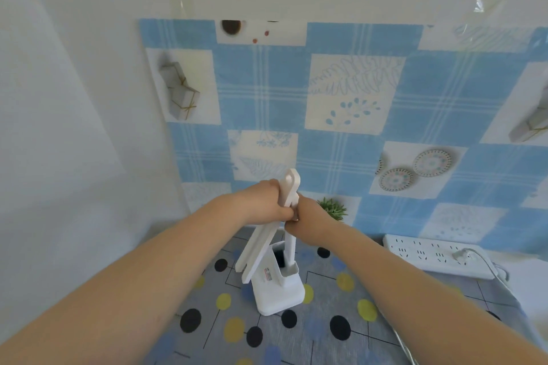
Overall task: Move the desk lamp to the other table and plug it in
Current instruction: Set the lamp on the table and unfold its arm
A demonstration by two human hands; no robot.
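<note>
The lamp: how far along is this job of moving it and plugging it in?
The desk lamp stands on a dotted tablecloth beside a power strip. Both hands, left and right, grip its folding arm. One plug sits in the strip; whether it is the lamp's is unclear, so plugging in may remain.

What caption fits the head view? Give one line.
Both hands, left and right, grip the white desk lamp on the dotted tablecloth.

place: home | cues: patterned wall covering; dotted cloth on table; power strip
</note>
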